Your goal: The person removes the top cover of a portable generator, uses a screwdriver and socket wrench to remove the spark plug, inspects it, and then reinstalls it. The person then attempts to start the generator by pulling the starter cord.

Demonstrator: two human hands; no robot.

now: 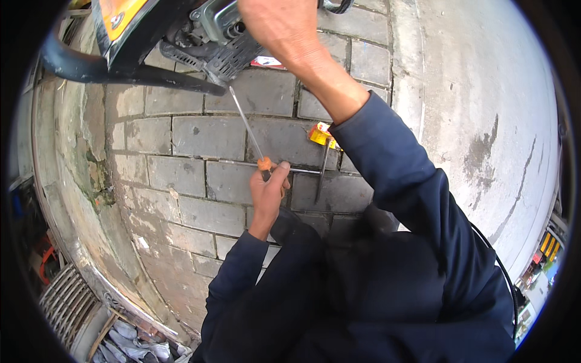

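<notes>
My left hand [269, 193] is closed round the orange and black handle of a screwdriver [244, 120], its long shaft angled up toward a machine's engine housing [219, 24]. My right hand [281, 30] reaches onto the top of the machine, its fingers cut off by the frame's edge. The machine has a yellow panel [120, 17], a black tubular bar [151, 78] and a slotted metal guard [233, 59]. On the paving under my left hand lie a metal T-shaped wrench [322, 168] and a small yellow and red packet [318, 133].
Grey paving bricks [206, 181] run under me, beside a pale concrete strip [478, 121] on the right. A weathered ledge [85, 151] runs along the left, with a slatted metal object [66, 305] and crumpled grey material [133, 345] beyond it. A red and white item [266, 62] lies behind the machine.
</notes>
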